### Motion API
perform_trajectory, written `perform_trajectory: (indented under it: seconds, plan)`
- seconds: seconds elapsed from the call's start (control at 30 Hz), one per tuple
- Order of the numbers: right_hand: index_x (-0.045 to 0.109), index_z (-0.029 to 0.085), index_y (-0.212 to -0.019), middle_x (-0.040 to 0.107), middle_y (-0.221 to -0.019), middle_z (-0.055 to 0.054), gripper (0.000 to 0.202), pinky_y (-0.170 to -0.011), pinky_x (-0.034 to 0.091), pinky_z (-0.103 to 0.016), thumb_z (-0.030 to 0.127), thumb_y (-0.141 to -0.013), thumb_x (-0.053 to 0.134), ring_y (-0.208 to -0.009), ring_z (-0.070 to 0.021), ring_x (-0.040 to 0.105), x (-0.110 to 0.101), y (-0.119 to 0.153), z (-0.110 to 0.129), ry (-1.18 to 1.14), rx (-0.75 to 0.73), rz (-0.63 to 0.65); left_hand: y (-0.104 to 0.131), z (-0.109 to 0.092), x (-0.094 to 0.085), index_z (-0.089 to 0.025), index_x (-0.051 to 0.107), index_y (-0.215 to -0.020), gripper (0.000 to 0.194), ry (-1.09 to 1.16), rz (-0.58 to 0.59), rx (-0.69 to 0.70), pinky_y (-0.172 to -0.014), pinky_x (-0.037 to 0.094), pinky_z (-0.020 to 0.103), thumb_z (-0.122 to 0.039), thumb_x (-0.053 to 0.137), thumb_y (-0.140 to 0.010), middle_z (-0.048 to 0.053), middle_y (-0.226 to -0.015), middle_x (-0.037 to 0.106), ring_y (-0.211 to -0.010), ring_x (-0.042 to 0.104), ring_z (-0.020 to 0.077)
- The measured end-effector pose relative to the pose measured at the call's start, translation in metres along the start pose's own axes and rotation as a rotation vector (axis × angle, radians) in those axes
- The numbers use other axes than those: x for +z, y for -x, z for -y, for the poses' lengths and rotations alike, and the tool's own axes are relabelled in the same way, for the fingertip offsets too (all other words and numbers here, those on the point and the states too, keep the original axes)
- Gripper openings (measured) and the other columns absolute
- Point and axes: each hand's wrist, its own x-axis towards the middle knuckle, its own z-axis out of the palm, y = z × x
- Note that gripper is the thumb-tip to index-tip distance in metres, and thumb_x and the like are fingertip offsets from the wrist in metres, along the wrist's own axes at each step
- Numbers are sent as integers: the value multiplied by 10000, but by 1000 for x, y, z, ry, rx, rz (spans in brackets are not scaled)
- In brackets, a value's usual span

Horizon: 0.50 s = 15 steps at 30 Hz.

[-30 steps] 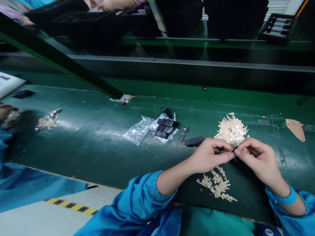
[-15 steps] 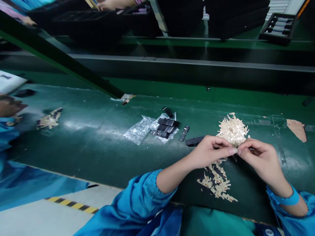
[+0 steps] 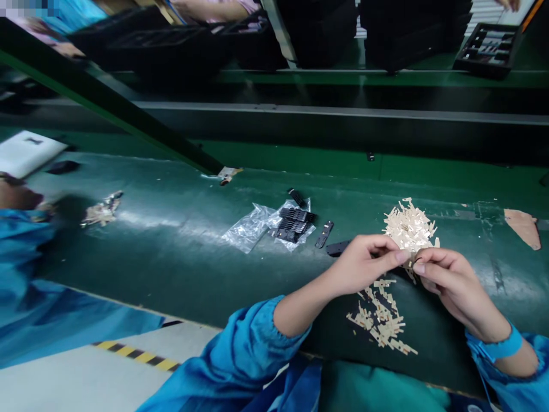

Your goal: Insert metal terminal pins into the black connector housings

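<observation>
My left hand (image 3: 369, 264) and my right hand (image 3: 450, 281) meet in a pinch over the front edge of a heap of small cream-coloured pieces (image 3: 409, 224). Between the fingertips is a tiny piece, too small to name. A looser scatter of similar pieces (image 3: 386, 320) lies nearer to me, below my hands. Beside my left hand rests a dark flat part (image 3: 337, 248), partly covered by it. Further left are a single black strip (image 3: 324, 234) and a stack of black strips (image 3: 294, 223) on clear plastic.
A crumpled clear bag (image 3: 249, 228) lies left of the black strips. A tan scrap (image 3: 523, 228) is at the far right. A slanted green beam (image 3: 128, 120) crosses the upper left. At left, a co-worker's blue sleeve (image 3: 21, 246) reaches near a small pile (image 3: 103, 210).
My fingertips have parted slightly, with a small gap between the hands. The view has shifted a little, and a person's hand has appeared at the top right.
</observation>
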Motion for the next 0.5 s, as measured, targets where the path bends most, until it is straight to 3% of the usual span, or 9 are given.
perform_trajectory:
  seconds: [0.1, 0.2, 0.33, 0.5]
  plan:
    - [740, 176, -706, 491, -542, 41, 273, -464, 169, -250, 391, -677, 905, -481, -79, 293, -2, -2, -2, 15, -12, -22, 8, -11, -35, -190, 726, -952, 248, -476, -174, 122, -714, 508, 281, -432, 676, -933, 49, -915, 692, -828, 631, 160]
    - [738, 175, -693, 493, -537, 34, 265, -467, 181, -256, 389, -684, 895, -488, -88, 307, -2, -2, -2, 40, -15, -25, 15, -12, -71, -221, 728, -1133, 317, -868, -110, 50, -883, 507, 356, -429, 725, -894, 80, -1141, 698, -1075, 630, 242]
    - [737, 170, -677, 488, -524, 29, 271, -465, 191, -256, 393, -678, 890, -487, -92, 319, 0, -1, 0, 62, -9, -27, 19, -3, -89, -181, 749, -923, 282, -840, 32, -135, -690, 468, 275, -449, 659, -923, 47, -874, 721, -793, 655, 184]
    - [749, 168, -694, 496, -521, 30, 243, -462, 198, -250, 368, -687, 888, -482, -87, 322, -1, -1, 0, 44, -18, -28, 19, 0, -82, -176, 698, -839, 287, -753, -64, -169, -613, 399, 250, -437, 626, -936, 29, -788, 712, -706, 623, 153]
